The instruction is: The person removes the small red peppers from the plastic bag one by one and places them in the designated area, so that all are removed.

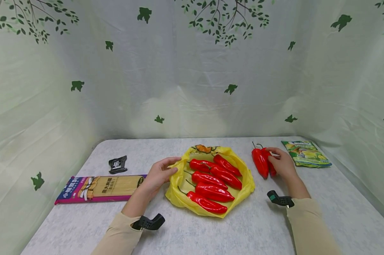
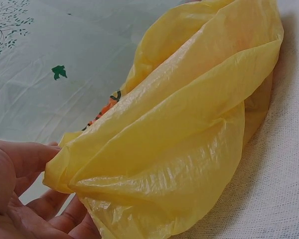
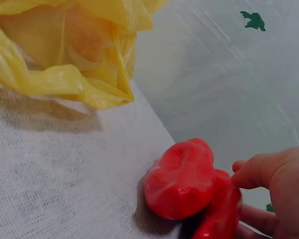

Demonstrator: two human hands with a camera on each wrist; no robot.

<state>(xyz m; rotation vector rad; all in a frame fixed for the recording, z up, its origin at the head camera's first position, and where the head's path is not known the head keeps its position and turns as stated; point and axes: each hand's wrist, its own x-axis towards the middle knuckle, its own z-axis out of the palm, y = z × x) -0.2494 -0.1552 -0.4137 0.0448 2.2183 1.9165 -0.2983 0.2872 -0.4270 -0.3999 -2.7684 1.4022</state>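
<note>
Two peppers lie lengthwise in the right hand's grip, right of the bag whose rim the left hand pinches.

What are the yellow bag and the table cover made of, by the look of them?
Yellow bag: thin plastic film, likely; it is glossy, translucent and finely creased. Table cover: seemingly a matte, pale grey woven cloth, with a fine weave grain showing in the right wrist view.
</note>
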